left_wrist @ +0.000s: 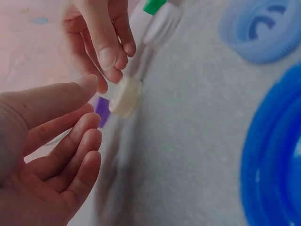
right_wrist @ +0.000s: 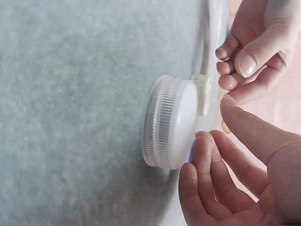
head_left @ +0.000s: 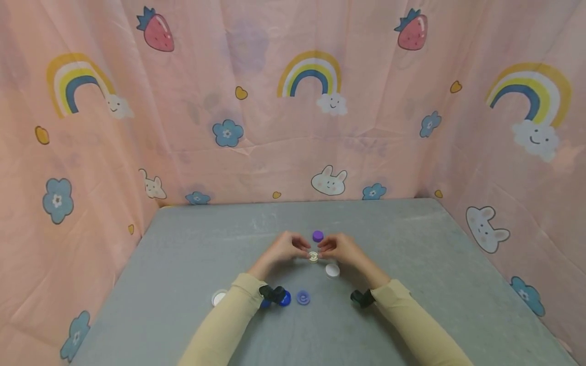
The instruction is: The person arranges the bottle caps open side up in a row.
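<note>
A cream bottle cap (head_left: 313,257) sits on the table between my two hands. My left hand (head_left: 290,246) is on its left side, thumb and fingers loosely bent with nothing held between them. From the other side my right hand (head_left: 341,249) faces it, thumb apart from the fingers and nothing held. Whether any fingertip touches the cream cap cannot be made out. Just beyond it stands a purple cap (head_left: 318,236), mostly hidden by fingers in both wrist views. A white ribbed lid (right_wrist: 171,122) lies close to my right hand.
Nearer the front edge lie a pale blue cap (head_left: 303,297) and blue lids (head_left: 285,298), partly covered by the left wrist strap. A white round lid (head_left: 218,297) shows beside the left sleeve. Pink patterned curtain (head_left: 274,152) surrounds the grey table (head_left: 183,244).
</note>
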{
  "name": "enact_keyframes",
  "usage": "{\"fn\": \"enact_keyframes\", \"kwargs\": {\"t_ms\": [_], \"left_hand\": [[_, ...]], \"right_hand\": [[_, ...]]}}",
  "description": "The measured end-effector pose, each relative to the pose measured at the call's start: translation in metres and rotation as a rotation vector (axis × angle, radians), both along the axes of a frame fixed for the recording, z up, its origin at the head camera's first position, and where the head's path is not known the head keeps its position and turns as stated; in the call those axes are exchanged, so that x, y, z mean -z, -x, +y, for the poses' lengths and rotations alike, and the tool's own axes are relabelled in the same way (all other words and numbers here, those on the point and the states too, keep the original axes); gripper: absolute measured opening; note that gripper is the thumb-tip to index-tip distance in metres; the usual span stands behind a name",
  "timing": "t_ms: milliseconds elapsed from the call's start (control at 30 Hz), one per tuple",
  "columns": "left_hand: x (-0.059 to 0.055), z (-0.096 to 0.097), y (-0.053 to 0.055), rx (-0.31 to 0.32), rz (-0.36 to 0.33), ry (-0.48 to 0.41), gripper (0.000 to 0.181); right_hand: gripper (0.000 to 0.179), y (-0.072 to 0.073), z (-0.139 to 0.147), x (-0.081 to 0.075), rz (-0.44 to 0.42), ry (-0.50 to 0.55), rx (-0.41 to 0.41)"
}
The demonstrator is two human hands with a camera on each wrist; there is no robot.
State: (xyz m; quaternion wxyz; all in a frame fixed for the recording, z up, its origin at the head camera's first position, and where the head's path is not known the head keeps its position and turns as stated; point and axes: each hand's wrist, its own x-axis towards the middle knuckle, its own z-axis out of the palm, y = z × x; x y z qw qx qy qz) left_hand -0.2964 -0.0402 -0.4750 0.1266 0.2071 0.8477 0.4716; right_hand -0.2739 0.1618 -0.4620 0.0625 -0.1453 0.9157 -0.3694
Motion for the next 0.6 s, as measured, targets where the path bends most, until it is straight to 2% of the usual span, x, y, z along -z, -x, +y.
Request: {"fn": "enact_keyframes", "kwargs": {"t_ms": [67, 267, 400, 600], "left_hand": [[0.004, 0.0, 0.003, 0.002, -0.002, -0.002, 0.027], [0.013, -0.002, 0.007, 0.018, -0.006, 0.011, 0.024], [0.015, 0.0, 0.007, 0.027, 0.008, 0.04, 0.022], [0.013, 0.004, 0.005, 0.025, 0.036, 0.07, 0.02]], "right_hand": [[0.029, 0.002, 0.0, 0.002, -0.002, 0.014, -0.022], [0.028, 0.003, -0.005, 0.008, -0.048, 0.03, -0.012], [0.029, 0.003, -0.007, 0.01, -0.073, 0.014, 0.015], [0.03, 0.003, -0.011, 0.012, -0.057, -0.01, 0.011]]}}
